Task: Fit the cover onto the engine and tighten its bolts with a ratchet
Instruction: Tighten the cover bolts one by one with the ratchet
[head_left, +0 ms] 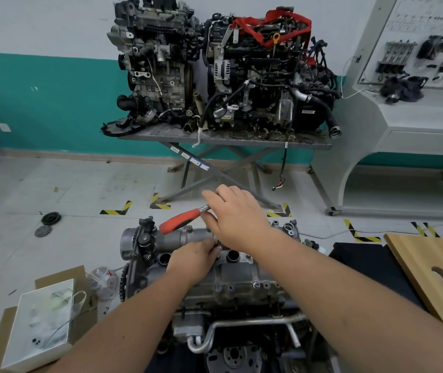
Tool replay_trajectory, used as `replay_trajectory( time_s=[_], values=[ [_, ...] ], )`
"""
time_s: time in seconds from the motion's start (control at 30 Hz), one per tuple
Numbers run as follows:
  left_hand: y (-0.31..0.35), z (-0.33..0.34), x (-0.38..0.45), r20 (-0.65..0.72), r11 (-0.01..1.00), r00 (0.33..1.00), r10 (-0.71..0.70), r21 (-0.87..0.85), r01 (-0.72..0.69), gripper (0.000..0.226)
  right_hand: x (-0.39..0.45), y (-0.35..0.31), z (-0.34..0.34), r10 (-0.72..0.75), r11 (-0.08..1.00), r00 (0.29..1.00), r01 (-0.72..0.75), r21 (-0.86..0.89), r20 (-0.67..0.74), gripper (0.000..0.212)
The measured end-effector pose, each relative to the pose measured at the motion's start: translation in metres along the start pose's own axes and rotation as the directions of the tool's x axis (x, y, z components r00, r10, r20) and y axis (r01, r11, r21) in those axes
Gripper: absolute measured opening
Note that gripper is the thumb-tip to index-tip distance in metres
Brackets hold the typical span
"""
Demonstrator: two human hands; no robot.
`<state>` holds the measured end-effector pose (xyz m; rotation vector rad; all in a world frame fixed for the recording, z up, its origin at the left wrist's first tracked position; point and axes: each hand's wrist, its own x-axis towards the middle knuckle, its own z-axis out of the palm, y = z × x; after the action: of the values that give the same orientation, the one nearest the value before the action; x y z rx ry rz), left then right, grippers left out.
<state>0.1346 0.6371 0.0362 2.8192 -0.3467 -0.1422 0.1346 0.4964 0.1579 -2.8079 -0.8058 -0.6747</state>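
the cover (pixel 231 275) sat on top of the engine (pixel 215 292) low in the middle of the view, already in its seat, its tube openings facing up. along its far edge the right hand (pixel 238 219) was wrapped over the head end of the ratchet (pixel 181 220), fingers curled down on it, so the red handle stuck out to the left and up; gripping close to the head probably kept the socket square on a bolt, which was hidden under the hand. the left hand (pixel 195 261) lay just below, fingertips pinched at something small and dark by the socket, likely steadying the socket or the bolt; exactly what it pinched i could not tell. judged from this, tightening was under way at a far-edge bolt, with other bolts showing along the near edge.

a wooden board (pixel 430 273) lay at the right, a white box (pixel 43 324) on cardboard at the left. farther off, two more engines stood on a steel table (pixel 223 137) by the wall.
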Motion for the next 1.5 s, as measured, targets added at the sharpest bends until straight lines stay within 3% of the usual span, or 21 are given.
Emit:
replay_trajectory(
  time_s=[0.1, 0.43, 0.57, 0.67, 0.73, 0.87, 0.93, 1.0, 1.03, 1.1, 1.17, 1.2, 1.3, 1.37, 1.43, 1.5],
  values=[
    [0.0, 0.0, 0.0, 0.001, 1.0, 1.0, 0.001, 0.002, -0.001, 0.038, 0.002, 0.001, -0.007, -0.013, 0.998, 0.989, 0.021, -0.055, 0.149, 0.065],
    [-0.002, 0.006, 0.001, -0.004, 1.0, 1.0, 0.005, 0.0, -0.005, 0.034, 0.012, 0.007, -0.021, -0.081, 0.997, 0.959, 0.079, 0.021, 0.27, 0.041],
    [-0.004, 0.008, 0.0, -0.027, 0.999, 0.999, 0.019, -0.032, -0.019, 0.033, 0.019, 0.003, -0.029, 0.031, 0.981, 0.931, -0.098, 0.167, 0.363, 0.034],
    [-0.005, 0.007, 0.0, -0.033, 0.998, 0.999, 0.037, -0.051, -0.038, 0.031, 0.025, 0.0, -0.033, 0.188, 0.889, 0.891, -0.333, 0.314, 0.413, 0.036],
    [-0.005, 0.006, -0.001, -0.034, 0.998, 0.998, 0.046, -0.048, -0.048, 0.033, 0.026, -0.002, -0.034, 0.29, 0.718, 0.811, -0.535, 0.445, 0.508, 0.031],
    [-0.002, 0.004, -0.002, -0.041, 0.998, 0.998, 0.054, -0.023, -0.055, 0.037, 0.028, -0.013, -0.032, 0.304, 0.157, 0.612, -0.788, 0.596, 0.73, 0.021],
    [-0.001, 0.003, -0.003, -0.036, 0.999, 0.998, 0.045, -0.022, -0.046, 0.039, 0.027, -0.02, -0.026, 0.308, -0.191, 0.562, -0.754, 0.629, 0.768, 0.013],
    [0.0, 0.001, -0.003, -0.018, 0.999, 0.999, 0.036, -0.034, -0.037, 0.039, 0.024, -0.023, -0.021, 0.308, -0.513, 0.541, -0.598, 0.616, 0.782, 0.008],
    [0.0, 0.0, -0.003, -0.006, 0.999, 1.0, 0.029, -0.037, -0.029, 0.038, 0.022, -0.024, -0.018, 0.304, -0.624, 0.547, -0.504, 0.597, 0.78, 0.008],
    [0.0, -0.002, -0.003, 0.012, 0.999, 1.0, 0.022, -0.036, -0.021, 0.039, 0.016, -0.024, -0.013, 0.311, -0.707, 0.584, -0.385, 0.593, 0.75, 0.011],
    [0.002, -0.005, -0.004, 0.023, 1.0, 1.0, 0.007, -0.021, -0.007, 0.043, 0.01, -0.028, -0.006, 0.347, -0.644, 0.634, -0.375, 0.667, 0.692, 0.022],
    [0.002, -0.005, -0.003, 0.021, 1.0, 1.0, 0.006, -0.023, -0.005, 0.044, 0.006, -0.031, -0.002, 0.38, -0.55, 0.655, -0.408, 0.729, 0.653, 0.028],
    [0.002, -0.007, -0.004, 0.042, 0.999, 0.999, -0.006, -0.032, 0.008, 0.04, -0.007, -0.041, 0.01, 0.503, -0.016, 0.751, -0.487, 0.873, 0.428, 0.032],
    [0.003, -0.008, -0.005, 0.062, 1.0, 0.998, 0.003, 0.016, -0.004, 0.035, -0.014, -0.044, 0.016, 0.496, 0.346, 0.862, -0.304, 0.888, 0.102, 0.032],
    [0.005, -0.01, -0.006, 0.074, 0.999, 0.997, -0.011, 0.054, 0.007, 0.03, -0.014, -0.043, 0.025, 0.383, 0.681, 0.904, -0.139, 0.719, -0.188, 0.029],
    [0.005, -0.008, -0.006, 0.029, 0.997, 0.998, -0.054, -0.051, 0.056, 0.029, -0.009, -0.037, 0.026, 0.243, 0.896, 0.906, -0.073, 0.438, -0.347, 0.017]
  ],
)
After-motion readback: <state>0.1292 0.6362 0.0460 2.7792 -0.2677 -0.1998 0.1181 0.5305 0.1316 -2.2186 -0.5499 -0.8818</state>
